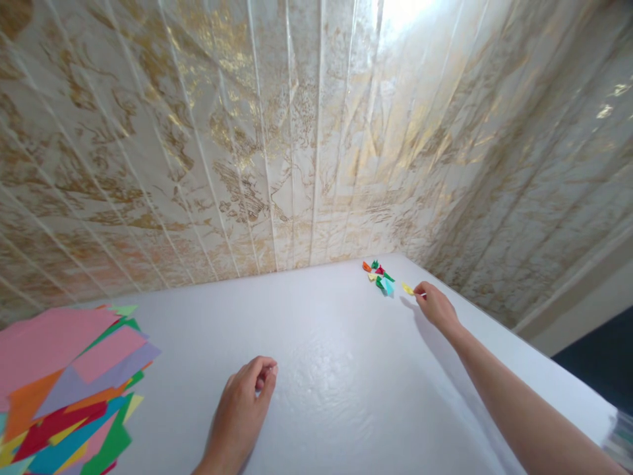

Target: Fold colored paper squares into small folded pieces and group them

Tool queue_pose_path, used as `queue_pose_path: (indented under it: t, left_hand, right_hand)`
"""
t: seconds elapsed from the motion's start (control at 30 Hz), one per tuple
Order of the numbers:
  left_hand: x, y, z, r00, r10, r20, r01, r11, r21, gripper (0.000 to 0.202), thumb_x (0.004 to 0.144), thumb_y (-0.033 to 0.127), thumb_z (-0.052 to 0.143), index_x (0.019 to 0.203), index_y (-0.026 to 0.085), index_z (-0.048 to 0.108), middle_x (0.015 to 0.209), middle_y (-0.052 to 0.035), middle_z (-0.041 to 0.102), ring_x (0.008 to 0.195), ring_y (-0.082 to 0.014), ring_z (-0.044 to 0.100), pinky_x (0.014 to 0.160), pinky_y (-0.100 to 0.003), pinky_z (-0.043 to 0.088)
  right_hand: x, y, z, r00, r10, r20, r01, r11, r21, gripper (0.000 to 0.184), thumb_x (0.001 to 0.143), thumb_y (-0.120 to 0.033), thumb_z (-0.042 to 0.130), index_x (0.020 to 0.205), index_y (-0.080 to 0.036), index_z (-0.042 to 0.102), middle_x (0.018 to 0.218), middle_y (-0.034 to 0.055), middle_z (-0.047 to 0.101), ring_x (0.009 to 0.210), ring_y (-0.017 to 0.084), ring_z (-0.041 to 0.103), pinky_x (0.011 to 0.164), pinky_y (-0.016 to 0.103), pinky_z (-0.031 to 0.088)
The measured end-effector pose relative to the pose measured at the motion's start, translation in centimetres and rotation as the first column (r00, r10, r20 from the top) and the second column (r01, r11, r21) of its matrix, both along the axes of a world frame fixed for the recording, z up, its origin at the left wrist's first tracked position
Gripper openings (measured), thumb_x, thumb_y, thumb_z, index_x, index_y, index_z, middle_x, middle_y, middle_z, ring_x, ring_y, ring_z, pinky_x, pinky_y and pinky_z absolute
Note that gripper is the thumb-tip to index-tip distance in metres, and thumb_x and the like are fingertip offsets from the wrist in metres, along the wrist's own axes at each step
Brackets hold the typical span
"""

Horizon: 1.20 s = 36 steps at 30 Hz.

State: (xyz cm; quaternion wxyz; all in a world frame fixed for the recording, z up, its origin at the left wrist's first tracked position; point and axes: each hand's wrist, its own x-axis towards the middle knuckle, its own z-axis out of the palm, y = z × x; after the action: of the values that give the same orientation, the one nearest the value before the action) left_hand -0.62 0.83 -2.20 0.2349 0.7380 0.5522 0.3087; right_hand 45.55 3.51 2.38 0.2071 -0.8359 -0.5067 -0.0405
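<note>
My right hand (434, 306) reaches to the far right corner of the white table (346, 369) and pinches a small yellow folded paper piece (407, 288). Just left of it lies a little cluster of folded paper pieces (380, 276) in orange, green, red, yellow and light blue. My left hand (243, 409) rests on the table near the front, its fingers curled loosely with nothing visible in them. A spread pile of coloured paper sheets (64, 389) lies at the left front.
A wall of cream and gold marbled panels (277, 145) stands right behind the table and along its right side. The table's right edge (554, 369) drops to a dark floor. Something striped shows at the far lower right (620, 439).
</note>
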Motion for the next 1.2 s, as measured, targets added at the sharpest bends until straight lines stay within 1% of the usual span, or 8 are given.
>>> queue_pose_path:
  t: [0.2,0.6,0.77,0.87,1.0,1.07,1.13,1.2]
  left_hand:
    - [0.0,0.1,0.0,1.000,0.004,-0.012,-0.004,1.000,-0.014,0.030,0.093,0.045,0.041,0.088,0.025,0.062,0.076,0.0001,0.066,0.073,-0.0204,0.062,0.073,-0.033,0.048]
    - [0.1,0.0,0.6,0.998,0.017,-0.056,-0.018,1.000,-0.021,0.029,0.093,0.043,0.041,0.083,0.026,0.062,0.070,0.0017,0.063,0.069,-0.0195,0.061,0.064,-0.028,0.044]
    - [0.2,0.1,0.6,0.998,0.021,-0.059,-0.023,0.999,-0.029,0.027,0.094,0.041,0.041,0.084,0.026,0.062,0.071,0.0025,0.064,0.070,-0.0191,0.059,0.069,-0.029,0.042]
    - [0.6,-0.4,1.0,0.997,0.040,-0.072,-0.041,0.999,-0.005,0.026,0.094,0.036,0.042,0.083,0.024,0.062,0.071,0.0024,0.064,0.069,-0.0180,0.058,0.071,-0.030,0.041]
    - [1.0,-0.9,1.6,0.996,0.066,-0.067,-0.064,0.998,0.019,0.021,0.092,0.025,0.045,0.083,0.023,0.064,0.074,0.0018,0.067,0.071,-0.0164,0.058,0.076,-0.030,0.041]
    - [1.0,-0.9,1.7,0.996,0.066,-0.067,-0.065,0.998,0.014,0.020,0.091,0.023,0.046,0.084,0.023,0.065,0.078,0.0013,0.068,0.073,-0.0159,0.058,0.076,-0.030,0.041]
    - [1.0,-0.9,1.6,0.995,0.074,-0.060,-0.073,0.997,0.004,0.018,0.090,0.022,0.048,0.084,0.023,0.065,0.080,0.0013,0.069,0.074,-0.0156,0.060,0.077,-0.030,0.041]
    - [0.9,-1.0,1.6,0.995,0.084,-0.058,-0.083,0.996,0.008,0.017,0.090,0.021,0.049,0.084,0.023,0.065,0.081,0.0019,0.070,0.075,-0.0152,0.061,0.078,-0.030,0.041]
  right_hand:
    - [1.2,1.9,-2.1,0.997,-0.082,-0.012,0.081,0.994,-0.076,0.015,0.085,-0.014,0.048,0.088,-0.020,0.062,0.092,0.0055,0.067,0.079,0.018,0.058,0.062,0.026,0.034]
    - [1.4,3.4,-3.3,0.995,-0.103,0.002,0.103,0.992,-0.075,0.023,0.086,-0.014,0.047,0.101,-0.021,0.063,0.107,0.0086,0.067,0.087,0.021,0.061,0.063,0.028,0.037]
    - [1.3,2.5,-2.4,0.997,-0.081,0.006,0.081,0.996,-0.024,0.035,0.084,-0.010,0.048,0.116,-0.020,0.058,0.105,0.0079,0.067,0.089,0.019,0.063,0.070,0.027,0.042]
    - [0.2,1.8,-1.1,0.999,-0.045,0.008,0.045,0.999,0.022,0.037,0.085,-0.013,0.043,0.120,-0.013,0.055,0.112,0.0167,0.062,0.088,0.022,0.063,0.075,0.032,0.044]
    - [-3.7,1.7,0.1,0.987,0.161,-0.007,-0.160,0.985,0.071,0.032,0.088,-0.025,0.043,0.115,-0.015,0.058,0.116,0.0199,0.059,0.083,0.022,0.063,0.081,0.036,0.045]
    - [-7.3,1.4,0.1,0.918,0.388,-0.081,-0.381,0.920,0.094,0.027,0.084,-0.031,0.049,0.105,-0.019,0.062,0.106,0.0161,0.064,0.077,0.022,0.065,0.076,0.036,0.048]
    - [-11.8,0.3,-0.2,0.751,0.612,-0.247,-0.614,0.786,0.080,0.024,0.083,-0.037,0.052,0.098,-0.025,0.065,0.099,0.0124,0.067,0.076,0.022,0.067,0.069,0.033,0.052]
    - [-16.7,-1.6,-0.5,0.585,0.735,-0.343,-0.773,0.633,0.036,0.023,0.086,-0.040,0.049,0.098,-0.030,0.067,0.098,0.0093,0.069,0.076,0.022,0.068,0.066,0.032,0.054]
